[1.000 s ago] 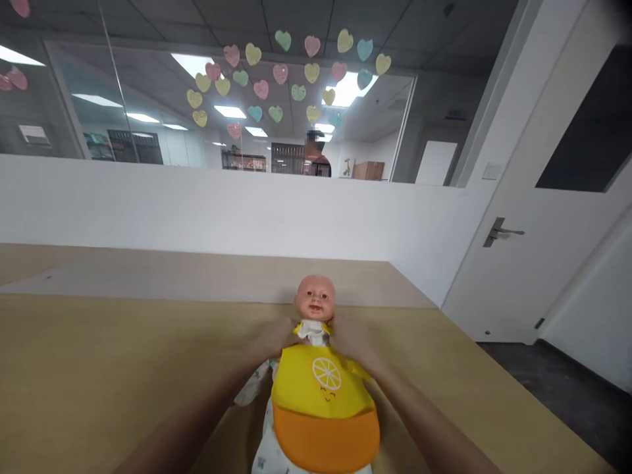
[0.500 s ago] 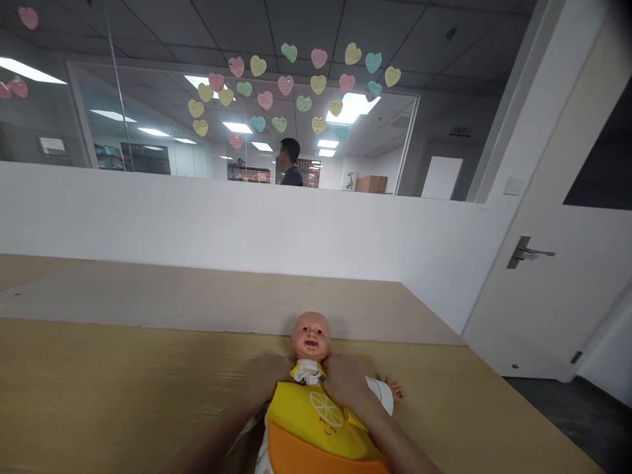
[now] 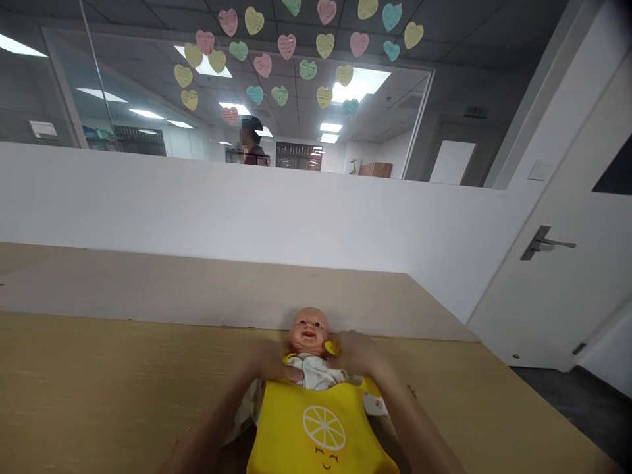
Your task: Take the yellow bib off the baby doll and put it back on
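A baby doll [image 3: 309, 331] with a bald head lies on its back in white clothes, head toward the wall. Over its chest is a yellow bib [image 3: 291, 421] printed with a white citrus slice and a small smiling face. My left hand [image 3: 273, 362] is closed at the bib's left neck strap, beside the doll's neck; its fingers are partly blurred. On the other side, my right hand [image 3: 356, 355] grips the right strap, whose rounded yellow end sticks out near the doll's cheek. The doll's white collar shows between my hands.
The doll lies on a wooden table [image 3: 123, 382] with a paler strip [image 3: 197, 286] along the back. A white wall [image 3: 247, 210] stands behind, below a window with heart-shaped notes [image 3: 287, 46]. Beyond the glass is a person [image 3: 254, 148]. At right is a door [image 3: 553, 289].
Both hands have drawn the bib straps apart from the doll's neck, baring more white collar. The bib's top now lies flatter and lower, and the orange part has left view. The camera tilted down slightly.
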`<state>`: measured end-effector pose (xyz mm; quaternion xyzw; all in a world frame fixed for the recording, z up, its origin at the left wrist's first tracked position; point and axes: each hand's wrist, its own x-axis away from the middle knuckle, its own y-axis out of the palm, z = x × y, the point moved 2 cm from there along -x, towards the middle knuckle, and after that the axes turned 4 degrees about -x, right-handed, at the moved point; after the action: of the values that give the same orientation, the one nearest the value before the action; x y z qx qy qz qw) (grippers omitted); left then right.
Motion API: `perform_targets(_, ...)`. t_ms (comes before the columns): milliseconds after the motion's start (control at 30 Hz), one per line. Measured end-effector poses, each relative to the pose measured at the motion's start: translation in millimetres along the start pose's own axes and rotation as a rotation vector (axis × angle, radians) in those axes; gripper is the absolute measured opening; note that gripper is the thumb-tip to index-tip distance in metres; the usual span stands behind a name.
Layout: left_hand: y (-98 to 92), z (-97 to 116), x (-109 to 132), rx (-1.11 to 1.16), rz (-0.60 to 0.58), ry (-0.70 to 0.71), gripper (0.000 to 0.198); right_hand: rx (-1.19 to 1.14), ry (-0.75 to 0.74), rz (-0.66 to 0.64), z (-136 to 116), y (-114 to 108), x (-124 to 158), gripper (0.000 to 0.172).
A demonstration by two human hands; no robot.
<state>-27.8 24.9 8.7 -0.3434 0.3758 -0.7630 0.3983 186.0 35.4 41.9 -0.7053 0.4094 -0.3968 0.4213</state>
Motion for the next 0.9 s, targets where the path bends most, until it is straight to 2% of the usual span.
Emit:
perform_targets(100,-16.2,8.2,10.3,0.004,0.050,0.010,0.049,-0.080,0.044,0.101,-1.1,-23.1,5.3,0.030)
perform_targets(200,-30.3,15.5,22.4,-0.052,0.090,-0.048,0.044,-0.268,-0.017,0.177,-0.8,-41.5,13.9,0.031)
perform_targets(267,-36.1,15.4,24.8,-0.046,0.105,-0.072,0.047,-0.338,-0.055,0.287,2.5,-50.8,16.2,0.031)
perform_targets(367,-40.0,5.8,15.8,-0.009,0.195,-0.110,0.043,-0.352,0.018,0.513,12.6,-57.0,10.5,0.035)
perform_targets(433,-39.3,-5.6,4.4,-0.006,0.303,-0.167,0.040,-0.320,0.100,0.598,19.4,-53.8,0.7,0.037)
perform_targets(500,-34.7,-18.0,-7.3,-0.020,0.370,-0.218,0.039,-0.288,0.152,0.573,25.1,-45.2,-12.0,0.037)
perform_targets(600,-24.1,-33.7,-19.8,-0.049,0.376,-0.265,0.047,-0.234,0.191,0.464,32.9,-29.4,-30.0,0.047)
perform_targets(667,-18.7,-41.1,-23.4,-0.018,0.365,-0.292,0.062,-0.189,0.215,0.440,37.7,-22.1,-37.5,0.054)
perform_targets(767,-17.6,-46.7,-23.0,0.085,0.322,-0.310,0.087,-0.142,0.219,0.476,40.4,-20.9,-40.1,0.054)
perform_targets(833,-22.6,-46.1,-18.1,0.102,0.299,-0.326,0.087,-0.117,0.190,0.497,37.1,-25.4,-35.4,0.051)
perform_targets(900,-32.2,-39.4,-6.9,0.027,0.323,-0.350,0.073,-0.097,0.146,0.457,29.3,-30.7,-25.1,0.044)
